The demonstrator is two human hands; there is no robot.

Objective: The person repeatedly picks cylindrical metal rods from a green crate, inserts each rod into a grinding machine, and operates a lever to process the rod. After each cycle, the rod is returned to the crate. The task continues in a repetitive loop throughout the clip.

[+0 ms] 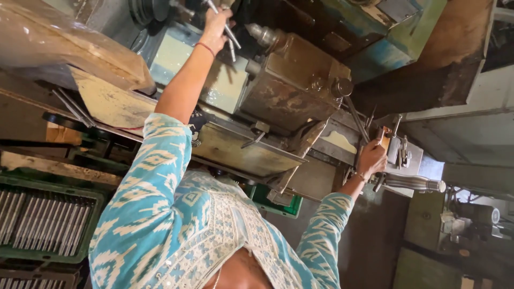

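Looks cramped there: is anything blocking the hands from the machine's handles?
Nothing visible. The left hand already grips a metal rod, and the right hand a lever.

At my left I see a green crate (51,222) filled with grey metal rods (45,220). A second green crate (276,203) sits under the machine, and crumpled plastic sheeting (59,40) lies above.

You stand in a metalworking shop, at a worn, oil-stained machine tool (292,85) that fills the centre of the frame. Green crates (48,219) packed with rows of grey metal rods (45,222) sit at lower left. Another machine (466,225) stands at lower right, against bare, grimy walls.
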